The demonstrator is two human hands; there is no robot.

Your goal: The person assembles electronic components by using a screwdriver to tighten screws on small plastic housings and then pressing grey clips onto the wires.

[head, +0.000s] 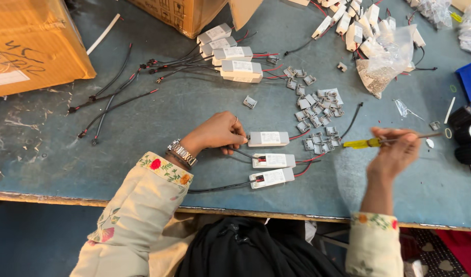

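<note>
Hands apart: left hand (pixel 220 132) pinches the top white driver box (pixel 268 138) at the surface's centre, right hand (pixel 397 151) at 3 o'clock grips a yellow-handled screwdriver (pixel 379 141), whose tip could scatter the grey clips (pixel 317 110) lying between.

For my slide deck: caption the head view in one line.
Left hand steadies a white driver box on the blue table; right hand holds a yellow-handled screwdriver.
</note>
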